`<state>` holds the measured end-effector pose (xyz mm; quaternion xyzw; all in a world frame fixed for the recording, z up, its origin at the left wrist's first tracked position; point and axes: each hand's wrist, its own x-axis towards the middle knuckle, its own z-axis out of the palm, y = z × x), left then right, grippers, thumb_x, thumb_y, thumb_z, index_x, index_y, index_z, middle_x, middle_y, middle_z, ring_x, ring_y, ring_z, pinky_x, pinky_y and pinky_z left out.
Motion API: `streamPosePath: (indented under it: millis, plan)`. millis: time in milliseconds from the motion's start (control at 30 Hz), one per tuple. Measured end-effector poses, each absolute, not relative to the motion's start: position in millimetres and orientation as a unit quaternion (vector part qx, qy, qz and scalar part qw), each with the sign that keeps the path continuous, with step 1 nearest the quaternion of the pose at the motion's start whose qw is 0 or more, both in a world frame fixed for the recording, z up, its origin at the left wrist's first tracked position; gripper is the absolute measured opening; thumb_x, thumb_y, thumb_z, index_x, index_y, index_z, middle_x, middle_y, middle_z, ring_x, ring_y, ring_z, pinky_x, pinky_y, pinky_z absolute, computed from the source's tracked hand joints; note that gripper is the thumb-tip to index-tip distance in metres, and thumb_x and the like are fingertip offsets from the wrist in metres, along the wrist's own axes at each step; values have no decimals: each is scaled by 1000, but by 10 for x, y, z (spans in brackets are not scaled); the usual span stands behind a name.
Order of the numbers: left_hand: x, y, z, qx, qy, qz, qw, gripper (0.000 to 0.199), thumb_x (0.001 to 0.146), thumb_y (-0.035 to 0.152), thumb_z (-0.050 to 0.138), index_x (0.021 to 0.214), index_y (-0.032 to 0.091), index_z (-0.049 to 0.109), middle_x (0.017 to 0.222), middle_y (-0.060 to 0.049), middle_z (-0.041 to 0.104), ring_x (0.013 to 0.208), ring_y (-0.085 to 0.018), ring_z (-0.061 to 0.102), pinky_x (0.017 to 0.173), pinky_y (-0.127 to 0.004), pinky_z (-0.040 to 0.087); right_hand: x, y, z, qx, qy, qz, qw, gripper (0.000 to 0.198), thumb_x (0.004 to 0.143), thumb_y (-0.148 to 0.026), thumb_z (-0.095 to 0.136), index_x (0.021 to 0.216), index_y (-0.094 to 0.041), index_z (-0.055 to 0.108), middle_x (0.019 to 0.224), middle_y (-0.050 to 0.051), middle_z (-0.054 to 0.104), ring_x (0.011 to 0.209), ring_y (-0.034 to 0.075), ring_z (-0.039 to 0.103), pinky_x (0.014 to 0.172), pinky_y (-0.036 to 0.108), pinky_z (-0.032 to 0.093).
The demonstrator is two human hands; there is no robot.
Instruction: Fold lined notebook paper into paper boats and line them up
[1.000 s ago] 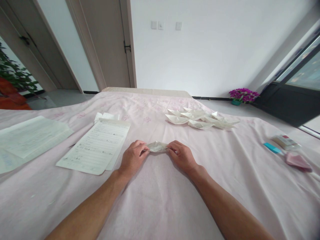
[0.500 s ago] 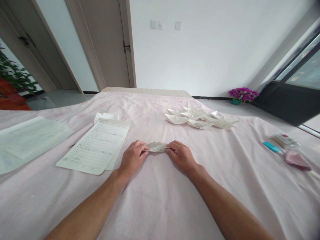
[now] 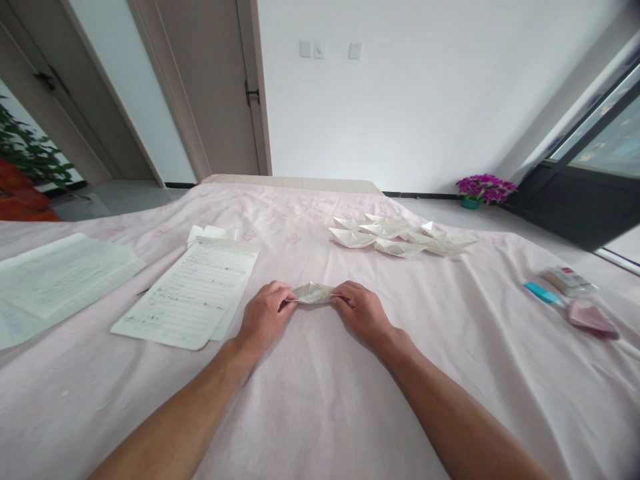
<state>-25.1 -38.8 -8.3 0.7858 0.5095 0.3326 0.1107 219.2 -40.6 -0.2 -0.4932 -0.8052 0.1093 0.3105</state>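
A small folded paper boat (image 3: 313, 293) lies low over the pink cloth, stretched between my two hands. My left hand (image 3: 269, 310) pinches its left end between thumb and fingers. At the opposite end, my right hand (image 3: 363, 310) grips the boat's right tip in the same way. The boat's middle peak and front side show, while both ends are hidden in my fingers. Beyond my right hand stands a cluster of several similar paper boats (image 3: 400, 248), set close together.
Lined, handwritten sheets (image 3: 187, 293) lie left of my hands, with more thin papers (image 3: 65, 280) farther left. On the right are a packet (image 3: 570, 281), a blue object (image 3: 541, 292) and a pink object (image 3: 590, 319). The cloth (image 3: 315, 400) has soft wrinkles.
Both hands keep their hold on the paper boat, almost still. The whole view has shifted very slightly; nothing else visibly differs.
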Motion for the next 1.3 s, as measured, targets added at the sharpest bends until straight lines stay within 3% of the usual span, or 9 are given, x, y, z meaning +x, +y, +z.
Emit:
streamPosePath:
  millis: [1300]
  plan:
    - [-245,-404,-65,778,508,348,124,13,81,10,65,86,23,67,94,0,67,89,-16,64,79,-27,50,2187,-408,-21,-492,-802,110,320,12,90,-18,57,89,-22,68,87,2,67,83,16,62,75,26,45]
